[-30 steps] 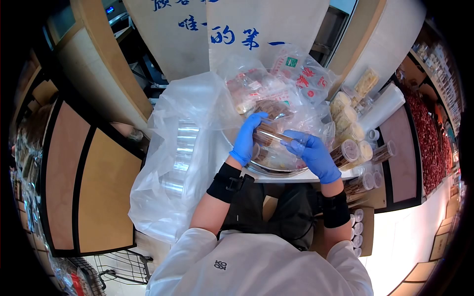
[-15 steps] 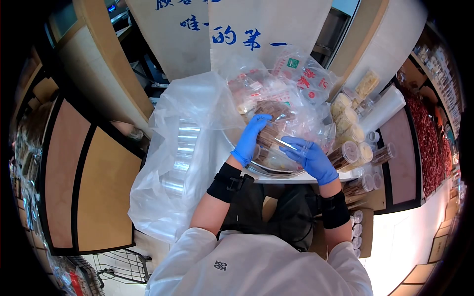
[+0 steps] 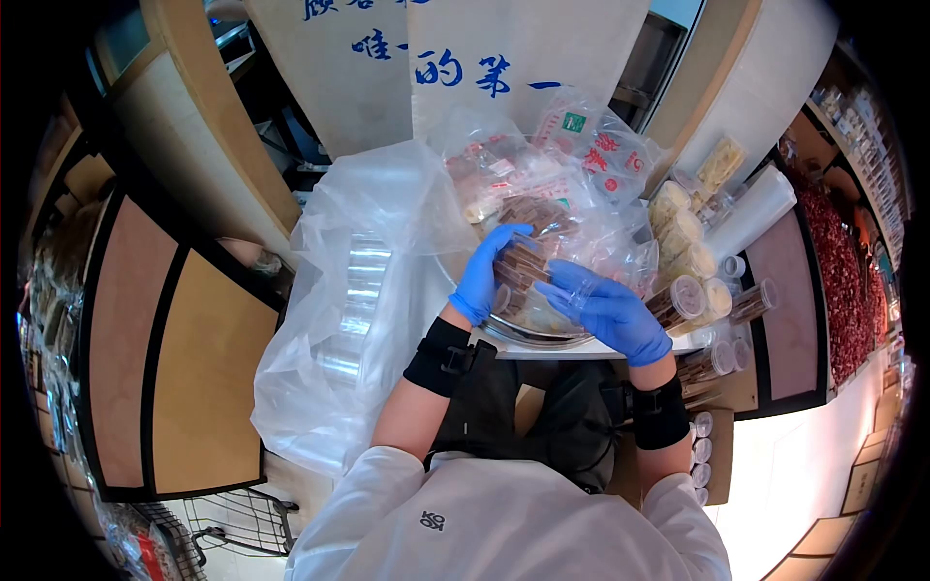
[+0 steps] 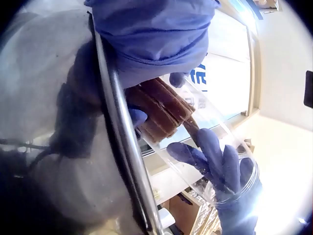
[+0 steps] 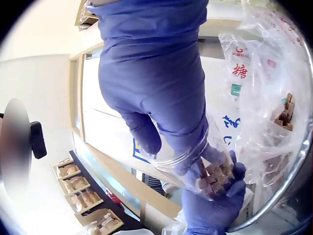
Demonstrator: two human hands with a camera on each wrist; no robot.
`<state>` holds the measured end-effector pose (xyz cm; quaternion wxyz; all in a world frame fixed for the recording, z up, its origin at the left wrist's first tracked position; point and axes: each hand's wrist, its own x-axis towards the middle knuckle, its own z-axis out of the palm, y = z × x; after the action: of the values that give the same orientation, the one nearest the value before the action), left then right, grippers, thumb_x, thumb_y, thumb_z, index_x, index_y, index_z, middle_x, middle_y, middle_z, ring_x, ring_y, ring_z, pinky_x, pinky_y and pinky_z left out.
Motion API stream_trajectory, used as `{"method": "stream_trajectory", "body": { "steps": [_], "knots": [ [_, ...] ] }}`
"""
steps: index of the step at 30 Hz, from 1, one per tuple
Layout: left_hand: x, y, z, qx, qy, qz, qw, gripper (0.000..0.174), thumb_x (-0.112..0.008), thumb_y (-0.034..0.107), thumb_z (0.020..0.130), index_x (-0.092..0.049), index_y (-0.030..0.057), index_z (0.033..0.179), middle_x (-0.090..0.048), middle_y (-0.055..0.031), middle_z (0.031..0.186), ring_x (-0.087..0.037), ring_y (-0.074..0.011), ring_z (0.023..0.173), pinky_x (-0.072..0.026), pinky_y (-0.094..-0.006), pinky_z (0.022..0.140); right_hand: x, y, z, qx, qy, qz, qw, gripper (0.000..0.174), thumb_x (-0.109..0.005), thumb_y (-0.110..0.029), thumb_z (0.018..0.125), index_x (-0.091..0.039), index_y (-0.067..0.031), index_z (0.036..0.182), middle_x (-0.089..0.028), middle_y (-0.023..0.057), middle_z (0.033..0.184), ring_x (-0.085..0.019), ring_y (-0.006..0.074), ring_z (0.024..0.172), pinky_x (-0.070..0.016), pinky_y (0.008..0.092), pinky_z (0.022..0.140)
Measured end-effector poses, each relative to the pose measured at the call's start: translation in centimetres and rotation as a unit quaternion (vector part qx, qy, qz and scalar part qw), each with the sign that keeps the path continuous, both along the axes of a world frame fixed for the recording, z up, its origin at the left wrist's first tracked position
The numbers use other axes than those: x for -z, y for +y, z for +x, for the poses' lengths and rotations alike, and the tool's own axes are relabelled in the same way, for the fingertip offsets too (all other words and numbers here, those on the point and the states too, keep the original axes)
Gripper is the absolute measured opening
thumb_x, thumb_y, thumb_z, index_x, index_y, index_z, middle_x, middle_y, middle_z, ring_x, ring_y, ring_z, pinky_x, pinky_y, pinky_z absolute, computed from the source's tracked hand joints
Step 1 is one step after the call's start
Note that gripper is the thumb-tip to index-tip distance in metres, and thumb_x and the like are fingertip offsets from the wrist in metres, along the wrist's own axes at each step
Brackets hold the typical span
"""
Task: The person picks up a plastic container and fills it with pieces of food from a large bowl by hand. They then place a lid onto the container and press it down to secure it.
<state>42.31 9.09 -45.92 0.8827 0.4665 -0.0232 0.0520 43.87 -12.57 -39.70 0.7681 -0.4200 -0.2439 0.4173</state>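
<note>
Clear jar (image 4: 211, 122) lies tilted above the steel bowl (image 4: 122, 147), its mouth meeting a bundle of brown sticks (image 4: 161, 110). I see my right hand (image 3: 615, 315) with fingers wrapped round the jar, and my left hand (image 3: 481, 276) clutching the sticks. Plastic bags (image 3: 542, 174) are heaped behind.

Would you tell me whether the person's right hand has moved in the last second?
Yes: the right hand, gripping the clear tube, shifted slightly left against the steel bowl rim, toward the left hand holding brown bars.
</note>
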Motion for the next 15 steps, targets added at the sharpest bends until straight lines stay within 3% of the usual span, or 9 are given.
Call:
{"method": "stream_trajectory", "body": {
  "steps": [6, 8, 11, 15],
  "knots": [
    [0.3, 0.0, 0.1, -0.005, -0.016, -0.007, 1.000, 0.043, -0.040, 0.036, 0.095, -0.058, 0.0060, 0.121, -0.062, -0.0076, 0.111, -0.058, -0.0190, 0.102, -0.0432, -0.0310, 0.093, -2.1, 1.5, -1.5, 0.049, -0.156, -0.158, 0.974, 0.055, -0.056, -0.010, 0.092, -0.034, 0.0074, 0.139, -0.051, 0.0142, 0.133, -0.050, 0.0175, 0.122, -0.0369, 0.0282, 0.104],
    [0.5, 0.0, 0.3, -0.022, -0.043, 0.008, 0.999, 0.043, -0.040, 0.034, 0.095, -0.058, 0.0050, 0.121, -0.063, -0.0085, 0.110, -0.058, -0.0195, 0.101, -0.0437, -0.0312, 0.093, -2.8, 1.9, -2.0, 0.051, -0.243, -0.247, 0.937, 0.053, -0.055, -0.012, 0.093, -0.036, 0.0056, 0.139, -0.053, 0.0115, 0.131, -0.050, 0.0156, 0.119, -0.0378, 0.0275, 0.103],
    [0.5, 0.2, 0.3, 0.001, -0.046, -0.052, 0.998, 0.042, -0.039, 0.031, 0.095, -0.058, 0.0027, 0.120, -0.063, -0.0108, 0.109, -0.059, -0.0207, 0.102, -0.0442, -0.0321, 0.094, -2.1, 2.1, -2.0, 0.034, -0.269, -0.188, 0.944, 0.051, -0.056, -0.014, 0.094, -0.038, 0.0045, 0.138, -0.055, 0.0100, 0.129, -0.051, 0.0148, 0.118, -0.0387, 0.0271, 0.101],
    [0.7, 0.4, 0.3, 0.000, -0.028, -0.083, 0.996, 0.042, -0.042, 0.031, 0.094, -0.058, 0.0024, 0.120, -0.063, -0.0109, 0.110, -0.059, -0.0210, 0.103, -0.0436, -0.0323, 0.095, -2.7, 2.3, -1.6, 0.025, -0.275, -0.219, 0.936, 0.050, -0.055, -0.013, 0.094, -0.040, 0.0025, 0.138, -0.054, 0.0101, 0.130, -0.051, 0.0135, 0.117, -0.0385, 0.0272, 0.101]
  ]
}}
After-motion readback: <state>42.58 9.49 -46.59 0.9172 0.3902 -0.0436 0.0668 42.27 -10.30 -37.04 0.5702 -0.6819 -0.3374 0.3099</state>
